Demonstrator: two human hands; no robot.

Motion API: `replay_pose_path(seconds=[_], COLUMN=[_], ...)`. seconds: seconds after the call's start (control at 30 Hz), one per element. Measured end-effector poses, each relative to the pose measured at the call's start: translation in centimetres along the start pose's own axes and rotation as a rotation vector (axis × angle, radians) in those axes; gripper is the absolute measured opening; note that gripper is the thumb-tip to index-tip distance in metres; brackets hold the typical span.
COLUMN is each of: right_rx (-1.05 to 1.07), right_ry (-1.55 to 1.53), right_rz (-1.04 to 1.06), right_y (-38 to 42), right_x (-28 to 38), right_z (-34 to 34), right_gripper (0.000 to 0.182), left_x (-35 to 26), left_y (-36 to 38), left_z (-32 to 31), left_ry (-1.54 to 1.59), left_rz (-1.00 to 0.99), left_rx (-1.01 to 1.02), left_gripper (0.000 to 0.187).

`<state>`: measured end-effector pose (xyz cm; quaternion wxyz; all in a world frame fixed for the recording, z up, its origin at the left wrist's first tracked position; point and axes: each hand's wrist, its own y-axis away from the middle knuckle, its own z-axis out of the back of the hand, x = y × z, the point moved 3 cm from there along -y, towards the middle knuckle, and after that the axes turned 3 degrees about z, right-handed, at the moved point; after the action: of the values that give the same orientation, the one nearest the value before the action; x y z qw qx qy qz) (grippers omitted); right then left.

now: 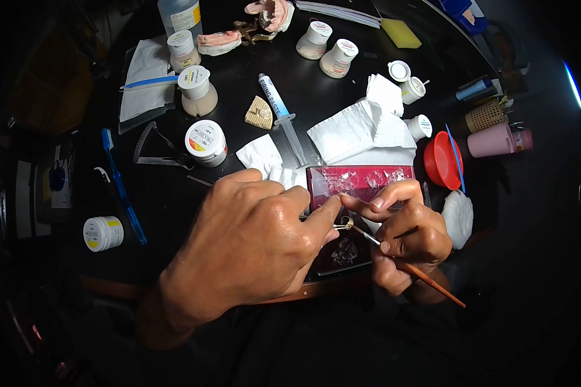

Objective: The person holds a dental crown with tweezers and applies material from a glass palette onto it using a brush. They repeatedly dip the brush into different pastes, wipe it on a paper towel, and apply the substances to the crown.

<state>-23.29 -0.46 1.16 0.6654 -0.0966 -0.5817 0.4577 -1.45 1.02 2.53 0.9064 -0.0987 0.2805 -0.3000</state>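
Observation:
My left hand (258, 238) is closed on a thin metal tool, mostly hidden by the fingers, whose tips hold a small pale ring-like piece (347, 222). Between the fingers of my right hand (410, 235) is a fine brush (426, 278) with a wooden handle and metal collar, its tip at the small piece. The two index fingers nearly meet above it. Behind them lies a red and clear slab (361, 182) with white smears. Grey-white scraps (345, 251) lie below the piece.
Around the dark table stand a white jar (206, 142), several powder bottles, a red bowl (440, 161), a syringe (283, 116) and folded white tissue (352, 132). Dental models (219, 42) lie at the back. A blue toothbrush (122, 184) is at left.

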Motion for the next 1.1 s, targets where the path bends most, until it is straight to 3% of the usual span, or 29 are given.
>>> replay_pose_path(seconds=[1.1], right_rx=[-0.019], right_ry=[-0.07], right_rz=[-0.009], right_y=[-0.09], right_x=[-0.17], right_z=[-0.04], right_gripper=[0.017], left_x=[-0.04], left_y=[0.04], left_z=[0.07], left_ry=[-0.026], left_rz=[-0.001], left_rx=[0.007], left_gripper=[0.035])
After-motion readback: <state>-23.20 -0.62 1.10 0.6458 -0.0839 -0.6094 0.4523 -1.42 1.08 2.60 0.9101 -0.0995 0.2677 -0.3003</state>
